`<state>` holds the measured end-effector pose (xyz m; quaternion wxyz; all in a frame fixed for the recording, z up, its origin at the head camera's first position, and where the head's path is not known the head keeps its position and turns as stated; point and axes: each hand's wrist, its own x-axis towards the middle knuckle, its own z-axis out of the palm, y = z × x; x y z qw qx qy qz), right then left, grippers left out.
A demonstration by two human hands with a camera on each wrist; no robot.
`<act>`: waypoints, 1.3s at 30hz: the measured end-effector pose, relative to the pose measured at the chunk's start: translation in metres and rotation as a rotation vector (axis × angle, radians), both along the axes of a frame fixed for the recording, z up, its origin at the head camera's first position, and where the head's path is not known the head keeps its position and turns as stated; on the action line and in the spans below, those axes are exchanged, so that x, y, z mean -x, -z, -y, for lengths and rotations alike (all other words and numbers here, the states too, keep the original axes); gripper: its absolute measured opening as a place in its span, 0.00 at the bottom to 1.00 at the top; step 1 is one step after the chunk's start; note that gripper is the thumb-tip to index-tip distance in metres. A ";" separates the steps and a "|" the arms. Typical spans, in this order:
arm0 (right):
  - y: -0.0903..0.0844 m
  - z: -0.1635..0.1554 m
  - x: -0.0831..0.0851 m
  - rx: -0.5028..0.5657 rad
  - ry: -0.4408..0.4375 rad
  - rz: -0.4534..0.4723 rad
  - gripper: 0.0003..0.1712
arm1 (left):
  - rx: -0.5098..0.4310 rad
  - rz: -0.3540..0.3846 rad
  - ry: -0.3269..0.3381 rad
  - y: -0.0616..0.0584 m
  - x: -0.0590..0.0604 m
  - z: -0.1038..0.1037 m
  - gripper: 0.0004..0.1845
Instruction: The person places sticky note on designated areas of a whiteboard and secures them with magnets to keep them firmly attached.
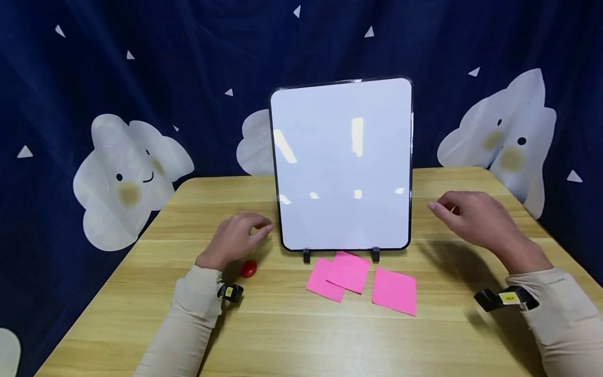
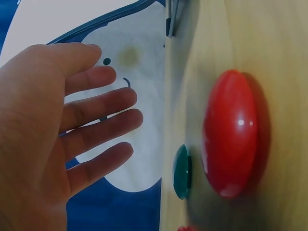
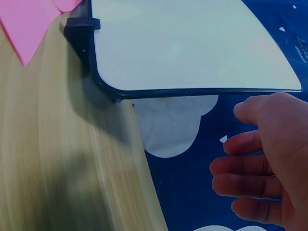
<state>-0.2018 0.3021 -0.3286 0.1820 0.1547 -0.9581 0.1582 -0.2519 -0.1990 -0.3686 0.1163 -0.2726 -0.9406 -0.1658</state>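
Empty, fingers loosely apart, the left hand (image 1: 237, 236) and right hand (image 1: 478, 219) flank the whiteboard (image 1: 325, 167) at centre; a bump could tip it, or a dropping left hand nudge the red disc (image 1: 248, 268), lower left.

bkgd: dark blue curtain (image 1: 330, 52), full width of head view, w/ vert folds. print = scattered small white triangles (image 1: 369, 33), plus clouds. l. cloud (image 1: 110, 154): pale, dark eyes, curved smile, yellowish cheeks. r. cloud (image 1: 527, 112): eyes + cheeks too, creased by a fold. mid cloud (image 1: 255, 149) partly hidden; bit of another white shape (image 1: 7, 351) at lower l. edge. furn: wood tbl (image 1: 141, 293), light yellow-brown, grain side to side, far corners rounded, back edge near curtain. light: pale sheen on near tbl, soft-edged shadows (image 1: 457, 264) on wood.
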 end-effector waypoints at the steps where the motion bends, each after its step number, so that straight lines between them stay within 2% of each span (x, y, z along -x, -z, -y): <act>1: 0.000 0.001 0.000 0.005 -0.012 -0.022 0.13 | -0.005 0.011 0.002 0.000 0.000 0.000 0.14; 4: -0.002 0.004 -0.002 0.023 -0.045 -0.054 0.11 | -0.027 0.038 0.009 0.000 0.000 0.001 0.15; 10: 0.000 0.018 -0.004 0.035 -0.118 -0.025 0.10 | -0.048 0.085 0.016 0.004 -0.004 0.006 0.14; 15: 0.003 0.031 -0.005 0.034 -0.218 -0.012 0.11 | -0.037 0.136 0.030 0.002 -0.009 0.006 0.13; 18: 0.005 0.039 -0.006 0.028 -0.266 0.059 0.11 | -0.028 0.177 0.029 0.000 -0.011 0.007 0.12; 25: 0.005 0.053 -0.011 -0.016 -0.312 0.274 0.07 | -0.041 0.402 0.021 -0.003 -0.013 0.014 0.13; 31: 0.013 0.065 -0.014 -0.040 -0.391 0.440 0.05 | -0.052 0.481 0.029 -0.002 -0.013 0.018 0.11; 39: 0.027 0.077 -0.019 -0.054 -0.418 0.503 0.04 | -0.039 0.529 0.013 0.000 -0.012 0.020 0.06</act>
